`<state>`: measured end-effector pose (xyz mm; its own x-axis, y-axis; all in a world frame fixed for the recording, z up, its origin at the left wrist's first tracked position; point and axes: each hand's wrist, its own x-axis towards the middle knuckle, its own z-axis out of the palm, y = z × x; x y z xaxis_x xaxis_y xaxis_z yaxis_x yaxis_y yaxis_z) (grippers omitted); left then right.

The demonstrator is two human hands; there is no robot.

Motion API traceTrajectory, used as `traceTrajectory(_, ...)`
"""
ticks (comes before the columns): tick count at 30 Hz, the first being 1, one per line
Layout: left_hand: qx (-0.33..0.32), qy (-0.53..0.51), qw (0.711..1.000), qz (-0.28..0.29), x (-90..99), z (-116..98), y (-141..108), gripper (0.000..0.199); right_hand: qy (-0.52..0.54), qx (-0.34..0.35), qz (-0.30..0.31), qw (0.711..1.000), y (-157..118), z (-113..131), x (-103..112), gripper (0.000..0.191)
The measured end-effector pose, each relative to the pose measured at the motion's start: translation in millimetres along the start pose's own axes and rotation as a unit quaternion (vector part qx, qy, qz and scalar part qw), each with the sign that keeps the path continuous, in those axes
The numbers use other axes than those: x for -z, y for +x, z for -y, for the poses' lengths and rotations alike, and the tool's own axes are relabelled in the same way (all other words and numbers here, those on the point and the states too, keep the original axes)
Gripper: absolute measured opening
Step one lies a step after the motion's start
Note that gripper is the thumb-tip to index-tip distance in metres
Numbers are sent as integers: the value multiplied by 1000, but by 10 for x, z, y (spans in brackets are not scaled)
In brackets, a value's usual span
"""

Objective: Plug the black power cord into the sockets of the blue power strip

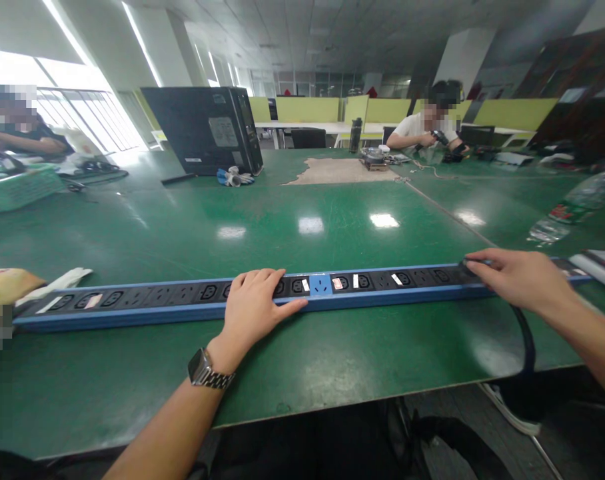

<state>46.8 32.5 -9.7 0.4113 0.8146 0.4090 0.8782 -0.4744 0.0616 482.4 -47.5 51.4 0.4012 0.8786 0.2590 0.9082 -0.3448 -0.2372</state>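
A long blue and black power strip (320,285) lies across the green table, with rows of sockets and several small paper labels. My left hand (255,301), a watch on its wrist, grips the strip near its middle, fingers over the top and thumb along the front edge. Towards the strip's right end, my right hand (513,275) is closed on a black plug (466,265) at the sockets; whether it is seated in one is hidden. From under that hand a thick black cable (527,337) hangs down past the table's front edge.
A black computer case (202,130) stands at the back left, blue-and-white gloves (235,177) beside it. At right lie a plastic bottle (577,203) and a white object (600,270). A green basket (22,187) is far left. Two people (427,127) sit across the table.
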Motion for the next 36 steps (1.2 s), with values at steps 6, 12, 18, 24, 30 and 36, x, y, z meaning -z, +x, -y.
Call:
traceTrajectory(6, 0, -2, 1000, -12, -22, -9, 5, 63, 224, -52, -123, 966, -48, 664, 579, 38)
traceTrajectory(12, 0, 1, 1000, -17, -19, -13, -11, 61, 192, 77, 151, 967, -122, 1268, 239, 27)
traceTrajectory(18, -1, -3, 1000, -21, -13, -21, -7, 61, 78, 120, 160, 977, -54, 1396, -214, 21)
traceTrajectory(24, 1, -7, 1000, -20, -24, -21, -6, 61, 51, 134, 147, 979, -39, 1350, -313, 25)
traceTrajectory(30, 1, -9, 1000, -21, -26, -24, -11, 62, 9, 136, 120, 983, -104, 1399, -348, 23)
traceTrajectory(36, 0, -9, 1000, -17, -16, -24, -14, 64, 79, 133, 134, 979, -116, 1316, -409, 22)
